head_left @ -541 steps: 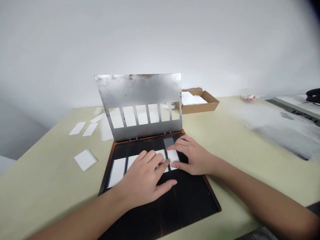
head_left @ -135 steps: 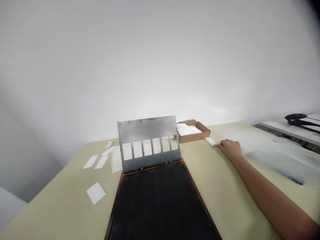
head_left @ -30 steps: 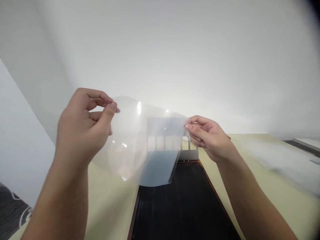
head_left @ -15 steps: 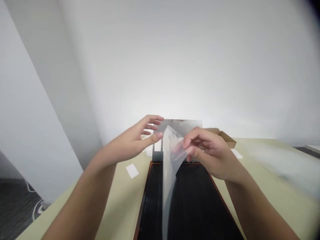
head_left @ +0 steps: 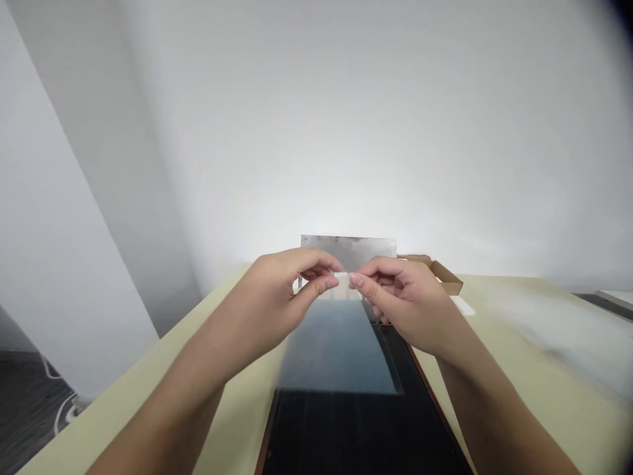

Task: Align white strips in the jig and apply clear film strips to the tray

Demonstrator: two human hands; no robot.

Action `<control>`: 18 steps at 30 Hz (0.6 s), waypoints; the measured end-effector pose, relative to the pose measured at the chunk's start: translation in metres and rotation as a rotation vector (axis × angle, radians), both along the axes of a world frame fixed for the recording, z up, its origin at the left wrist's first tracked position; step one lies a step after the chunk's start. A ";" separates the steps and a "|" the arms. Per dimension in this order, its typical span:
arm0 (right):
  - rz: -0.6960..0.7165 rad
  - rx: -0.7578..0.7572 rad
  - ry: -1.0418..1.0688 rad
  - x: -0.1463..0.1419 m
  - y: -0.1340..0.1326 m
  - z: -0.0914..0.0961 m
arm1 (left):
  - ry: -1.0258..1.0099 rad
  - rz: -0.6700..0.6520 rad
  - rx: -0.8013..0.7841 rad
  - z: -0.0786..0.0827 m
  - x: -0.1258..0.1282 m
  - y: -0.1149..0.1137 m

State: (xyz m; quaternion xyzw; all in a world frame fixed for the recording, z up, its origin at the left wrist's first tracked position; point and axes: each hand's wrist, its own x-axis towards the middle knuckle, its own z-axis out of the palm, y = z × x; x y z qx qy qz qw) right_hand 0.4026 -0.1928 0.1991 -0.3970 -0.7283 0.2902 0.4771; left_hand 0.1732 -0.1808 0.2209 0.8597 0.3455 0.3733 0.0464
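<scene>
A thin translucent plastic sheet, perhaps a bag, [head_left: 341,349] hangs between my hands, its lower edge spread over a black flat surface with a reddish-brown rim [head_left: 361,435]. My left hand [head_left: 306,280] pinches the top of the sheet between thumb and fingers. Close beside it, my right hand [head_left: 390,287] grips the same top edge with thumb and forefinger. The fingertips of both hands almost meet. Behind them stands an upright grey metal-looking panel [head_left: 349,245], partly hidden by the hands.
An open cardboard box [head_left: 448,277] stands behind my right hand, with a white card [head_left: 463,305] near it. Clear plastic film [head_left: 568,336] lies at the right of the pale yellow table [head_left: 499,376]. White cables [head_left: 62,412] hang at the lower left.
My left hand has come in to the right and closed on the sheet. The sheet has turned from narrow and folded to spread out wide. My right hand still holds it.
</scene>
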 end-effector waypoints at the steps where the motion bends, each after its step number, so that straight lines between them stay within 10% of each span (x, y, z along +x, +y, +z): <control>1: 0.048 -0.049 0.027 0.002 -0.001 0.000 | -0.026 -0.020 0.025 0.000 0.003 0.003; 7: 0.307 -0.180 0.122 0.009 -0.002 0.003 | -0.028 -0.156 0.050 0.005 0.000 0.001; 18: 0.193 -0.097 0.054 0.006 -0.006 0.003 | 0.002 -0.193 0.075 0.001 -0.002 0.000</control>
